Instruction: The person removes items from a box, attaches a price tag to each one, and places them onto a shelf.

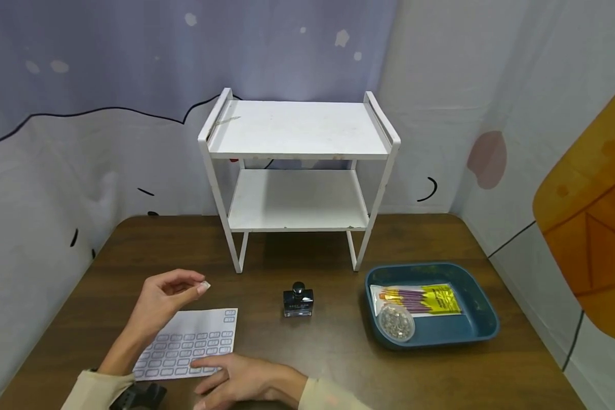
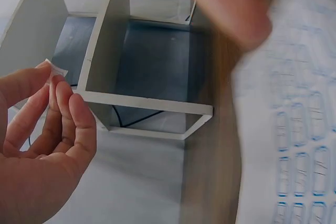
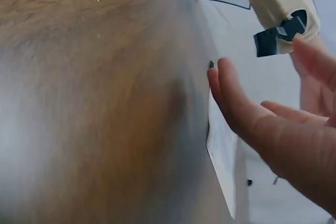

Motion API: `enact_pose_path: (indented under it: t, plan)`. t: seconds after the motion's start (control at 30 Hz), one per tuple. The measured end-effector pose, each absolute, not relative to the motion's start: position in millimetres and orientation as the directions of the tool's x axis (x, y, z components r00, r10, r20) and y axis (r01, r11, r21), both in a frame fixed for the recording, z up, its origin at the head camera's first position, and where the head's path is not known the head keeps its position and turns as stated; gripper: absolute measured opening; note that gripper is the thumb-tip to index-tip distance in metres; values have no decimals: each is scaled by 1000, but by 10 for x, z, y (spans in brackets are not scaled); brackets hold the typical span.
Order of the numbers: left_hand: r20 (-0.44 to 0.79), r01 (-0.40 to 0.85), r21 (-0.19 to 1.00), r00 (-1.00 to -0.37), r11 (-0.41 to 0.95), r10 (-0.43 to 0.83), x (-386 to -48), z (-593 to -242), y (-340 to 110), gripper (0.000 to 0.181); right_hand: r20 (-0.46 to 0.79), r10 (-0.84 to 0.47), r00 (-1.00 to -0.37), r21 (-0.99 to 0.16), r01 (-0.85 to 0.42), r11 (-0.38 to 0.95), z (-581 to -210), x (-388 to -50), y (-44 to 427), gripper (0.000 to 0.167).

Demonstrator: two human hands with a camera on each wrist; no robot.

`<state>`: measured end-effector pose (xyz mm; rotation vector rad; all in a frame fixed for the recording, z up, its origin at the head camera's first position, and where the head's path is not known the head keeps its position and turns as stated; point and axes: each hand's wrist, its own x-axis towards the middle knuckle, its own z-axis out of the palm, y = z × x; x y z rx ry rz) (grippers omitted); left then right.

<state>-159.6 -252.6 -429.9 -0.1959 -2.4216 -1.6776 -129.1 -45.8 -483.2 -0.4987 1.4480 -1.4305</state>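
My left hand [image 1: 159,299] is raised above the far left of a sticker sheet [image 1: 197,318]. Between thumb and fingertips it pinches a small white sticker [image 2: 59,71], slightly curled; its printed face cannot be made out. Rows of blue-framed labels cover the near part of the sheet, while its far part is mostly bare white. My right hand [image 1: 246,377] is at the sheet's near edge, fingers extended and holding nothing. Its index finger reaches over the bottom row; whether it touches the paper is unclear. Behind the sheet, to its right, stands a dark ink bottle [image 1: 298,302] with a round black cap.
A white two-tier shelf [image 1: 297,196] stands at the back of the brown table [image 1: 333,353]. On the right, a blue tray [image 1: 479,319] holds a yellow-and-purple packet [image 1: 420,299] and a round clear container [image 1: 396,323] of small pieces. Printed curtains hang around the table.
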Motion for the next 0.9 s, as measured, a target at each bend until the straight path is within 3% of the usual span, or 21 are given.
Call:
enact_pose_path:
  t: [0.07,0.33,0.5,0.67,0.77,0.9]
  plan:
    - [213,210,912,-977,353,32,-1602,-4312,-2512,18,-337,-840,-426,-931,282,231,-4787,-1310,-374,56]
    - [200,257,928,-955,272,220,-1661,-4386,-2345,16,-188,-799,-571,-981,73,179,-4555,-1474,210,36]
    - [192,258,945,-934,199,301,-1700,-4452,-2227,18,-84,-664,-743,-990,-13,140,-4453,-1614,584,29]
    - [161,220,967,-921,131,356,-1721,-4523,-2141,21,87,-368,-926,-957,-180,227,-4459,-1772,780,22]
    - [85,128,988,-923,90,375,-1727,-4571,-2093,25,139,-232,-963,-918,-213,334,-4518,-1850,824,24]
    - [13,34,998,-917,47,398,-1740,-4648,-2025,28,99,-246,-964,-879,-201,433,-4623,-1901,849,39]
